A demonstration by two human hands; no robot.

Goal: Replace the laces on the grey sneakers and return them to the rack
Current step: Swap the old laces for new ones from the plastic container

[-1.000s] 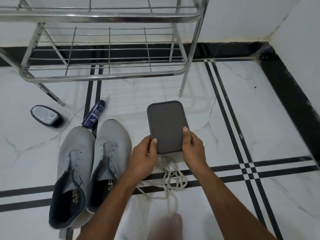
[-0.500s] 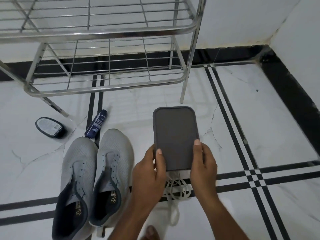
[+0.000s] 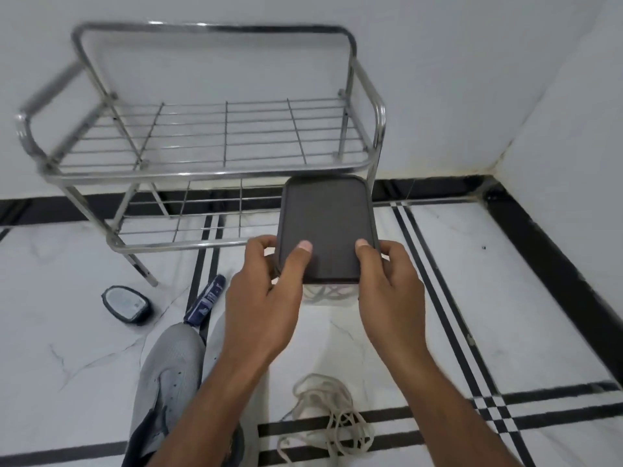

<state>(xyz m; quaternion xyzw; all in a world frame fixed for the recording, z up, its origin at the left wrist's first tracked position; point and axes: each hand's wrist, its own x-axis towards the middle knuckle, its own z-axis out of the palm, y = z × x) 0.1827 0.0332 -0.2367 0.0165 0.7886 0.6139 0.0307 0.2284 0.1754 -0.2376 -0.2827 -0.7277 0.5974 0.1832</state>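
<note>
A clear box with a dark grey lid (image 3: pixel 325 224) is held up in front of the steel shoe rack (image 3: pixel 209 170), near its lower right. My left hand (image 3: pixel 266 294) grips its left side with the thumb on the lid. My right hand (image 3: pixel 387 284) grips its right side the same way. Cord shows through the box's clear wall (image 3: pixel 325 293). A pile of off-white laces (image 3: pixel 327 419) lies on the floor below. The grey sneakers (image 3: pixel 168 372) lie lace-less at lower left, partly hidden by my left forearm.
A dark oval tin (image 3: pixel 126 305) and a blue tube (image 3: pixel 205 299) lie on the marble floor left of the sneakers. Both rack shelves hold nothing. White walls meet in a corner at the right, with a black skirting along the floor.
Both hands have lifted the lidded box off the floor and carried it forward toward the rack. The view has tilted up, so the loose laces now lie uncovered below.
</note>
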